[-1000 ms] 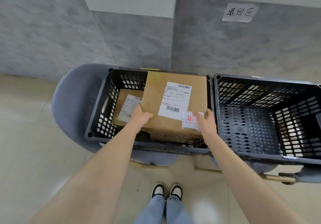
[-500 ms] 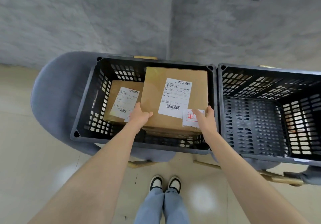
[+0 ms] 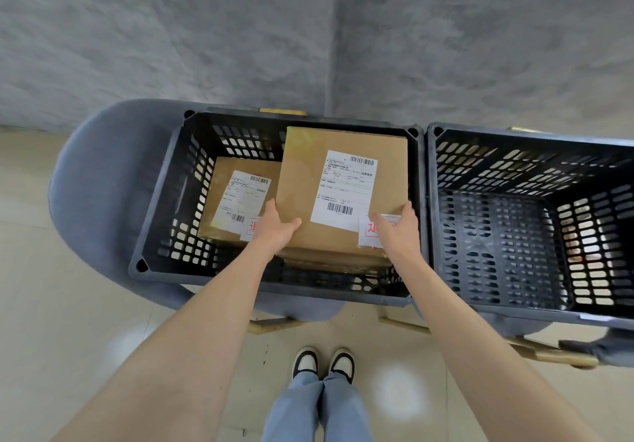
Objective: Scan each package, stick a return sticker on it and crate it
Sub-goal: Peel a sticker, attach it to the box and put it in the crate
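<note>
The fingers (image 3: 294, 225) of the left hand (image 3: 276, 234) are curled around the near left corner of the box (image 3: 303, 167), with the thumb lying on top and the other fingers hidden at its side. The right hand (image 3: 401, 232) holds the near right corner in the same way, and its thumb partly covers the return sticker (image 3: 367, 235). The box is flat, with the shipping label (image 3: 344, 189) facing up, in the right half of the left crate (image 3: 156, 222). It sits higher than the second box (image 3: 240, 167) beside it, which also carries a sticker. More cardboard shows under its near edge, but I cannot tell if the box already rests on it. The cardboard looks stiff and not slippery. I think the box is rather light, since two corner grips keep it level, and the two near corners seem a good place to hold it. The room is narrow. The right edge of the box is just beside the crate wall, so I think the right fingers could be pinched there. The far edge is close to the back wall. The right crate (image 3: 497, 235) holds no package, and both crates sit on grey chairs (image 3: 99, 181) near the wall.
</note>
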The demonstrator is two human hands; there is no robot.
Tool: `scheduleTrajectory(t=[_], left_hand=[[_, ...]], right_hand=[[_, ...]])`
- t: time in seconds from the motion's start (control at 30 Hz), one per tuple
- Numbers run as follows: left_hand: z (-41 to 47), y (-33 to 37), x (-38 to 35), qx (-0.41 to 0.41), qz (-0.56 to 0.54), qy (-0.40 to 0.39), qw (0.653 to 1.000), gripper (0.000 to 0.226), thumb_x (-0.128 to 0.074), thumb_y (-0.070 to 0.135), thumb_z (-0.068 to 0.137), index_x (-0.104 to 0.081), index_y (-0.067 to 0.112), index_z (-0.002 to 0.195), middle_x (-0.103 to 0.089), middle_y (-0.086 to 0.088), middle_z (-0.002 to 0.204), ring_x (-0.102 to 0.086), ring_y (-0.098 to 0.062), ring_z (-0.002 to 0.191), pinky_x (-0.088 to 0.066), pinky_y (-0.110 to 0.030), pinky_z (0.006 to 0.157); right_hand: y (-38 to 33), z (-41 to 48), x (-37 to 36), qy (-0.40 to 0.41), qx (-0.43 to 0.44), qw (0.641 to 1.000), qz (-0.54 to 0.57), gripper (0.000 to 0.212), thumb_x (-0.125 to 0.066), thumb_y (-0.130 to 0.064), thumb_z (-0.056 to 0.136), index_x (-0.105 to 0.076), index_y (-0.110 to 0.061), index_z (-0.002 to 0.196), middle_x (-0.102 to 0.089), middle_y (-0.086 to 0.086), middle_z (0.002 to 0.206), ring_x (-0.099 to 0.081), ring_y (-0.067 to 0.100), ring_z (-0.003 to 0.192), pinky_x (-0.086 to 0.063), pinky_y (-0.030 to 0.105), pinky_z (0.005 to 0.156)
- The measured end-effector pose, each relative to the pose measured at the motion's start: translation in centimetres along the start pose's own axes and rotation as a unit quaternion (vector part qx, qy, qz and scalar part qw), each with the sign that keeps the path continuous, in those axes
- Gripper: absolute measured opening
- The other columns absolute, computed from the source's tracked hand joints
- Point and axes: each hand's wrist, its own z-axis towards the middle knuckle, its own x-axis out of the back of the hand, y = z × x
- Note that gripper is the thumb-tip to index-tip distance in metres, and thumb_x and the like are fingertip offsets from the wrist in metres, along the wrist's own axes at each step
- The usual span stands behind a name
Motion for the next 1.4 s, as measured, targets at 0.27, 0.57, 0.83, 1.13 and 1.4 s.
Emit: scheduleTrajectory(t=[0.27, 0.57, 0.83, 1.13, 1.4], left_hand=[[-3.1, 3.3, 0.3, -0.083, 0.119, 0.018, 0.989, 0.09, -0.067, 0.041, 0.083, -0.011, 0.023, 0.152, -0.016, -0.007, 0.158, -0.019, -0.03, 0.143, -0.025, -0.051, 0.114], [-11.1, 8.5, 5.0, -0.246, 0.389, 0.083, 0.884, 0.044, -0.054, 0.033, 0.092, -0.049, 0.019, 0.133, -0.056, -0.003, 0.13, -0.052, -0.023, 0.118, -0.043, -0.037, 0.097], [-16.8, 12.8, 4.3, -0.346, 0.475, 0.105, 0.802, 0.031, -0.052, 0.028, 0.089, -0.058, 0.018, 0.117, -0.063, -0.001, 0.115, -0.058, -0.023, 0.106, -0.042, -0.033, 0.086], [-24.2, 15.5, -1.6, -0.529, 0.502, 0.064, 0.681, 0.027, -0.05, 0.03, 0.091, -0.059, 0.017, 0.112, -0.064, -0.003, 0.113, -0.058, -0.025, 0.105, -0.042, -0.033, 0.084], [-30.5, 9.9, -8.7, -0.642, 0.529, -0.051, 0.553, 0.03, -0.05, 0.033, 0.092, -0.059, 0.014, 0.113, -0.064, -0.005, 0.111, -0.059, -0.027, 0.104, -0.042, -0.034, 0.08]], right_hand=[[-2.4, -3.2, 1.2, -0.012, 0.102, 0.991, -0.084, 0.082, -0.061, -0.039, 0.089, -0.014, -0.015, 0.152, -0.018, 0.005, 0.158, -0.019, 0.025, 0.144, -0.024, 0.047, 0.115], [-6.4, -8.6, 7.4, 0.07, 0.26, 0.881, -0.389, 0.043, -0.053, -0.03, 0.09, -0.048, -0.008, 0.127, -0.054, 0.011, 0.123, -0.047, 0.033, 0.116, -0.036, 0.038, 0.095], [-7.0, -14.0, 13.2, 0.159, 0.272, 0.86, -0.402, 0.043, -0.052, -0.039, 0.091, -0.053, -0.012, 0.124, -0.056, 0.01, 0.121, -0.048, 0.032, 0.115, -0.037, 0.039, 0.095], [-1.4, -22.5, 19.2, 0.275, 0.132, 0.872, -0.382, 0.042, -0.048, -0.043, 0.093, -0.054, -0.013, 0.121, -0.055, 0.01, 0.122, -0.046, 0.032, 0.116, -0.036, 0.042, 0.097], [10.0, -32.7, 18.0, 0.34, -0.057, 0.88, -0.326, 0.039, -0.049, -0.042, 0.089, -0.057, -0.014, 0.116, -0.058, 0.01, 0.119, -0.05, 0.032, 0.114, -0.037, 0.036, 0.09]])
